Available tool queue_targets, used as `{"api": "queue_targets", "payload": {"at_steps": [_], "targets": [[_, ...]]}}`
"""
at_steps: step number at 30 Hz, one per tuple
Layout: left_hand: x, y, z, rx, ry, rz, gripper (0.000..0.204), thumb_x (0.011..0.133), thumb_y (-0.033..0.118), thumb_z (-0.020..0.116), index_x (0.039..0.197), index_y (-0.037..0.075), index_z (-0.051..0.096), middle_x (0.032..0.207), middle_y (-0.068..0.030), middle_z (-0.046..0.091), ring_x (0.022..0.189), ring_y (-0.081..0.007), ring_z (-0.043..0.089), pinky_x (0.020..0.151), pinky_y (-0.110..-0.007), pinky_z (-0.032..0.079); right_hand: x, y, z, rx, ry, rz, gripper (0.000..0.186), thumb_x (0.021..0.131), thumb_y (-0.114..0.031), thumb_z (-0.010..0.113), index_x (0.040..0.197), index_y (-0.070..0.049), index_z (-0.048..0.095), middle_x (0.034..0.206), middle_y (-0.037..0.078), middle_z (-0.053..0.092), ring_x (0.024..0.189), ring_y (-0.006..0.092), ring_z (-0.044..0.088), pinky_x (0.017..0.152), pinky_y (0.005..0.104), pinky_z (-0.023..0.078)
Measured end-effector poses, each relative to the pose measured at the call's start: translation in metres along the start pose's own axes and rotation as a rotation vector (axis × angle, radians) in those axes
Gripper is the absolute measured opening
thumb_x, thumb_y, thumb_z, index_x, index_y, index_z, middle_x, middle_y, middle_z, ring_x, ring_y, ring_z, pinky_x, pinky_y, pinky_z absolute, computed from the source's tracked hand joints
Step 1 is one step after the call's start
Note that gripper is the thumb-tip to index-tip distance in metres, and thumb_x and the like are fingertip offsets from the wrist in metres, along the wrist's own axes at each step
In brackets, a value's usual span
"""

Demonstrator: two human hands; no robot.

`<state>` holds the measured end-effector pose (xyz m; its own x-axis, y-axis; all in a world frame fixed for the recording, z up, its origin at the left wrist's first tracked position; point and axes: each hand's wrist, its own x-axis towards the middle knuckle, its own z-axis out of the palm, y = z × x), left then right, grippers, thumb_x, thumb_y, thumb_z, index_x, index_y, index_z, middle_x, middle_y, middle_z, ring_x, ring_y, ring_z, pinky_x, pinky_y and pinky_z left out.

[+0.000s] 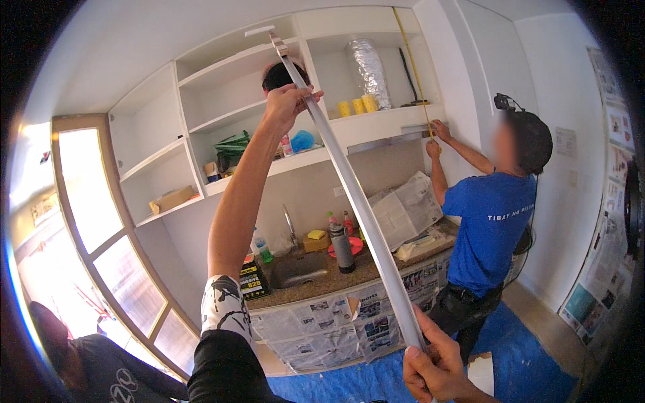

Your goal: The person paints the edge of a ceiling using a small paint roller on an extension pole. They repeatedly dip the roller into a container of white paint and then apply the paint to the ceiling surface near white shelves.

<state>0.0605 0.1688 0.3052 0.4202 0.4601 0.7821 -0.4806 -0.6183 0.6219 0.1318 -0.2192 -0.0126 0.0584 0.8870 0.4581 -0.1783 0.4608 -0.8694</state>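
A long, straight, pale grey-white strip runs slanting from the lower middle up to the open wall cabinet. My left hand is raised high, its fingers closed on the strip's upper part. Low on the right, my right hand wraps round the strip's lower end. Near the top edge of the cabinet, the strip's far end meets a small white bar; how they join is too small to tell. A dark round thing shows behind my left hand, partly hidden.
At right, a co-worker in a blue shirt holds a yellow tape measure up against the cabinet. Another person is at lower left. Below are a sink, a grey bottle and newspaper-covered cupboard fronts. Blue sheeting covers the floor.
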Motion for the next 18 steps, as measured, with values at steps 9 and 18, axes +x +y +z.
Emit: {"api": "queue_targets", "payload": {"at_steps": [9, 18], "targets": [[0.001, 0.003, -0.014, 0.048, -0.039, 0.007, 0.032, 0.086, -0.001, 0.056, 0.112, -0.016, 0.044, 0.116, -0.0211, 0.055, 0.100, -0.0301, 0.062, 0.084, -0.033, 0.054, 0.004, 0.007, 0.017, -0.019, 0.042, 0.071, 0.056, 0.097, -0.012, 0.044, 0.147, -0.011, 0.019, 0.054, 0.002, 0.047, 0.034, 0.0066, 0.039, 0.033, 0.0213, 0.035], [0.008, 0.005, -0.030, -0.013, -0.027, 0.040, 0.021, 0.084, 0.000, 0.060, 0.101, -0.010, 0.051, 0.095, -0.0168, 0.062, 0.090, -0.0263, 0.066, 0.077, -0.029, 0.055, 0.022, 0.018, 0.025, -0.079, 0.031, -0.087, 0.054, 0.097, -0.010, 0.044, 0.146, -0.011, 0.021, 0.053, 0.002, 0.046, 0.033, 0.0068, 0.038, 0.031, 0.0226, 0.035]]}}
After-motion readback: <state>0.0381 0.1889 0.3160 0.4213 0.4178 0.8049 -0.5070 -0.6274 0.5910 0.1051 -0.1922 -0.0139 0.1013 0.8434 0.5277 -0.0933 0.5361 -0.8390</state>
